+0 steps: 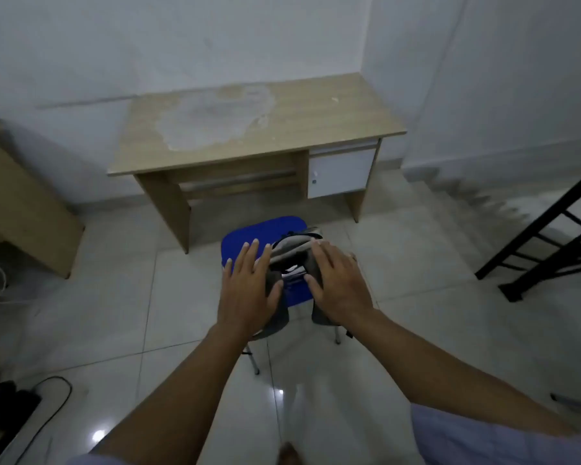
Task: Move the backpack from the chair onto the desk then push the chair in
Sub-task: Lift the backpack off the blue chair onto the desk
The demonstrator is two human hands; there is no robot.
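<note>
A grey and white backpack (294, 251) lies on the blue seat of a chair (265, 229) with metal legs, its straps hanging off the near edge. The chair stands on the tiled floor a short way in front of a light wooden desk (316, 115) with a white drawer unit at its right. My left hand (249, 286) hovers over the left side of the backpack with fingers spread. My right hand (337, 280) rests flat on its right side, fingers spread, gripping nothing that I can see. Both hands hide part of the bag.
The desk sits in a corner against white walls. A wooden cabinet (21, 203) stands at the left. A black metal ladder frame (550, 236) leans at the right. Dark cables and gear (10, 407) lie on the floor at the lower left.
</note>
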